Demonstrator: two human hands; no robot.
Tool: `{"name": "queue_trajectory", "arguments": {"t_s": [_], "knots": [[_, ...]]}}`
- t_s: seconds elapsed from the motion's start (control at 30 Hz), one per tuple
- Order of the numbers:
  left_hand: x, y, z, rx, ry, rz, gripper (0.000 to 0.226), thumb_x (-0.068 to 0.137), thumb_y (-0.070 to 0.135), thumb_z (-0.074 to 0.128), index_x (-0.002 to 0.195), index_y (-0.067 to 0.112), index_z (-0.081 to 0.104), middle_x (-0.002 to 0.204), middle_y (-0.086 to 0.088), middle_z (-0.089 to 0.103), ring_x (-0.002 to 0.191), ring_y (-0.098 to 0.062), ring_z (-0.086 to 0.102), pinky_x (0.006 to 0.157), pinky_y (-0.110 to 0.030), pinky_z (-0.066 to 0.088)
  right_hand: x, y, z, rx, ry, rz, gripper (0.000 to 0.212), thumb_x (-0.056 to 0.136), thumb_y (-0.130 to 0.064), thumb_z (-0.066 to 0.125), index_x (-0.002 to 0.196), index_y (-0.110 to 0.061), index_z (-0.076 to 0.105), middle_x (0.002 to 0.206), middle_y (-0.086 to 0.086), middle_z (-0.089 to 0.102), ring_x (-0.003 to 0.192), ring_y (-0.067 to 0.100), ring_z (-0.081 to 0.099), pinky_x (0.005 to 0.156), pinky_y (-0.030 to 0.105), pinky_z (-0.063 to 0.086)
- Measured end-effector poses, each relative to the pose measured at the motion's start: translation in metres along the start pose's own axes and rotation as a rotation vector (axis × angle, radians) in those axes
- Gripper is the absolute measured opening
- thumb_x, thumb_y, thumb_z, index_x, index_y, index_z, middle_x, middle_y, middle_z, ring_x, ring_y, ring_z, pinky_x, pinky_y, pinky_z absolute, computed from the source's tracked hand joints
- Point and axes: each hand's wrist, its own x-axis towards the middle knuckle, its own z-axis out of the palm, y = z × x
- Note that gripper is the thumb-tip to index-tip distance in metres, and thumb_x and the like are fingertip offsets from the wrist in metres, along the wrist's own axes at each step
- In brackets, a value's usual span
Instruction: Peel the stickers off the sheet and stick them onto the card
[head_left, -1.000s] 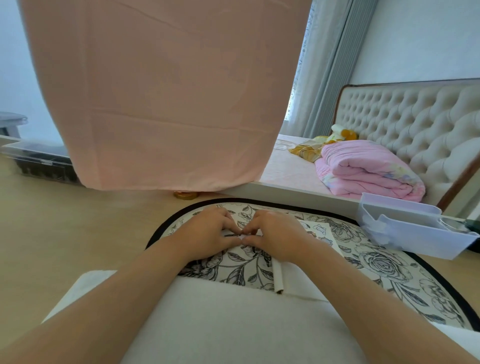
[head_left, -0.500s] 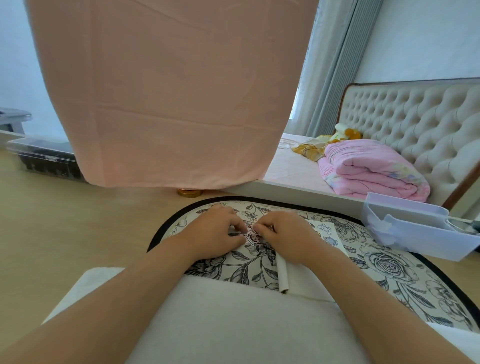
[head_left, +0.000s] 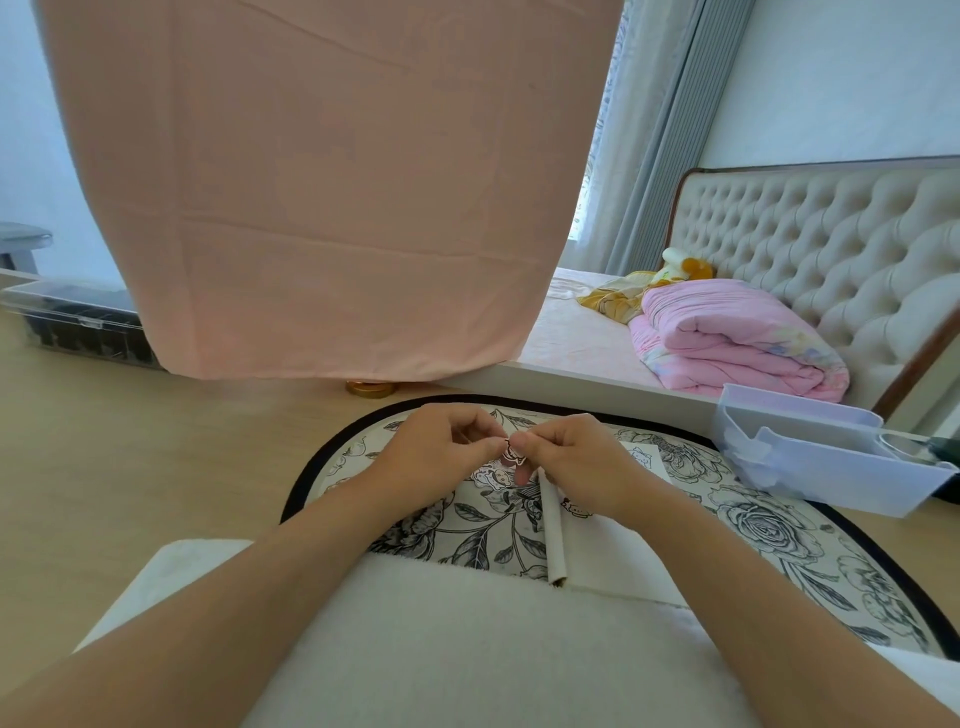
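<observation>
Both hands meet over a round floral mat (head_left: 769, 525). My left hand (head_left: 436, 447) and my right hand (head_left: 576, 457) pinch a small cartoon sticker (head_left: 513, 453) between their fingertips, lifted a little above the mat. Below the sticker lies another cartoon sticker piece (head_left: 491, 475) on the mat. A white card (head_left: 602, 551) with a rolled left edge lies under my right wrist, with a sticker (head_left: 574, 506) showing on it. A white sheet with printed figures (head_left: 641, 457) peeks out beyond my right hand.
A pale plastic tray (head_left: 810, 467) stands at the right on the wooden table (head_left: 130, 467). A pink cloth (head_left: 332, 197) hangs behind, with a gold lid (head_left: 371, 387) below it. A clear box (head_left: 78, 327) sits far left. A bed with a pink quilt (head_left: 737, 343) is beyond.
Both hands have lifted off the mat and now pinch a small sticker between the fingertips; earlier they pressed down flat together on the mat.
</observation>
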Motion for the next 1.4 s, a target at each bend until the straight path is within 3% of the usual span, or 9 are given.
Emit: {"name": "queue_trajectory", "arguments": {"t_s": [0.1,0.23,0.4,0.6,0.73,0.9,1.07,1.2,1.4], "knots": [[0.001,0.003,0.002,-0.077,0.019,-0.071,0.008,0.089,0.017,0.071,0.083,0.022,0.073,0.081,0.0,0.075,0.067,-0.009,0.059,0.067,-0.027,0.049,-0.005,-0.002,-0.002,0.05,0.011,0.024,0.037,0.101,-0.04,0.055,0.077,-0.023,0.077,0.062,0.014,0.063,0.048,0.015,0.037,0.047,0.022,0.034],[-0.002,0.011,0.006,-0.094,-0.005,-0.119,0.011,0.094,0.015,0.065,0.084,0.02,0.069,0.077,0.007,0.075,0.069,-0.009,0.068,0.058,-0.025,0.051,-0.013,0.0,-0.01,0.118,0.047,0.021,0.024,0.1,-0.032,0.059,0.088,-0.021,0.076,0.091,0.01,0.074,0.054,0.013,0.049,0.048,0.019,0.04],[-0.006,0.025,0.022,-0.078,-0.021,-0.063,0.01,0.093,0.014,0.065,0.088,0.022,0.07,0.076,0.006,0.073,0.064,-0.008,0.061,0.054,-0.019,0.046,-0.034,0.01,-0.021,0.177,0.051,0.022,0.011,0.096,-0.017,0.066,0.096,-0.018,0.076,0.085,0.001,0.075,0.055,0.014,0.052,0.055,0.019,0.045],[-0.008,0.039,0.042,-0.039,-0.017,-0.027,0.02,0.09,0.024,0.072,0.104,0.036,0.065,0.079,0.006,0.073,0.067,-0.013,0.065,0.063,-0.019,0.052,-0.053,0.023,-0.037,0.256,0.046,0.063,0.004,0.089,-0.012,0.072,0.088,-0.012,0.076,0.083,0.006,0.076,0.054,0.013,0.051,0.048,0.014,0.039],[0.001,0.053,0.054,-0.081,-0.027,-0.052,0.003,0.09,0.026,0.073,0.09,0.024,0.071,0.08,0.003,0.075,0.066,-0.01,0.067,0.063,-0.024,0.053,-0.056,0.03,-0.046,0.316,0.092,0.117,0.005,0.088,-0.013,0.071,0.085,-0.012,0.075,0.084,0.007,0.076,0.053,0.012,0.051,0.048,0.02,0.035],[0.015,0.058,0.068,-0.072,-0.078,-0.049,0.002,0.088,0.027,0.074,0.086,0.028,0.074,0.078,0.009,0.074,0.07,-0.009,0.07,0.057,-0.018,0.047,-0.052,0.043,-0.059,0.499,0.155,0.21,0.01,0.091,-0.019,0.071,0.094,-0.011,0.076,0.083,0.003,0.076,0.053,0.012,0.051,0.044,0.021,0.03],[0.021,0.051,0.08,-0.032,-0.045,-0.049,0.009,0.09,0.018,0.072,0.085,0.026,0.073,0.08,0.005,0.073,0.06,-0.002,0.062,0.059,-0.013,0.046,-0.051,0.05,-0.062,0.319,0.211,0.14,0.012,0.092,-0.022,0.07,0.09,-0.013,0.077,0.085,0.006,0.076,0.051,0.011,0.054,0.045,0.016,0.039],[0.018,0.041,0.083,0.047,-0.089,0.002,0.013,0.091,0.02,0.067,0.086,0.031,0.073,0.078,0.009,0.072,0.056,-0.006,0.051,0.058,-0.019,0.044,-0.048,0.052,-0.059,0.23,0.264,0.028,0.005,0.088,-0.018,0.074,0.084,-0.016,0.077,0.081,0.009,0.073,0.052,0.011,0.056,0.052,0.018,0.046],[0.01,0.035,0.082,0.049,-0.063,0.03,0.011,0.089,0.025,0.069,0.082,0.033,0.072,0.076,0.014,0.071,0.056,-0.005,0.051,0.057,-0.016,0.042,-0.046,0.052,-0.055,0.161,0.25,-0.031,0.009,0.087,-0.016,0.074,0.079,-0.02,0.076,0.077,0.003,0.073,0.053,0.011,0.056,0.055,0.023,0.047]]}}
